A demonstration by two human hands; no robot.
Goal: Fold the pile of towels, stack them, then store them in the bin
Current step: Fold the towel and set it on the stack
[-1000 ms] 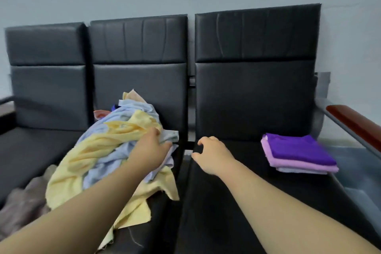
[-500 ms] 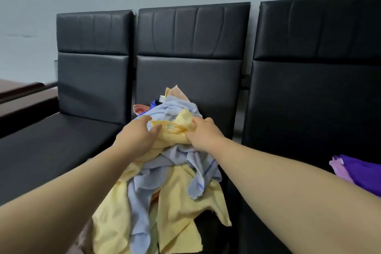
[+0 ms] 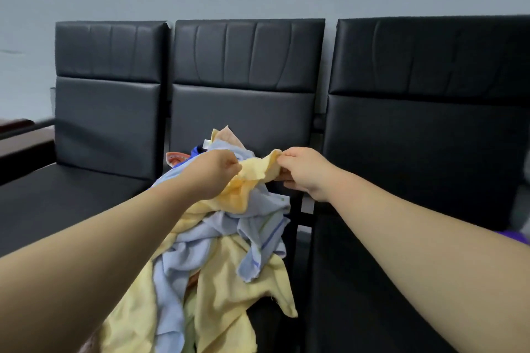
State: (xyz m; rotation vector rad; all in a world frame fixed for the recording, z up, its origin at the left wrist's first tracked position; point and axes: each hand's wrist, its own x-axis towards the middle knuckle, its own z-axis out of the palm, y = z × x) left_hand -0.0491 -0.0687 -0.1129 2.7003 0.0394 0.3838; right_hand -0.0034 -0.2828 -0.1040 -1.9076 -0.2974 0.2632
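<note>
Left hand (image 3: 213,173) and right hand (image 3: 304,172) each grip an edge of the yellow towel (image 3: 258,169) at the top of the pile (image 3: 218,252); best to lift it straight above the pile, then slide both grips outward to its corners

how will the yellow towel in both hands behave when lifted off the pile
Probably floppy: the yellow terry towel sags between the left hand and right hand. Likely light, as two small grips hold it up. It may drag the tangled pale blue towel along.
</note>
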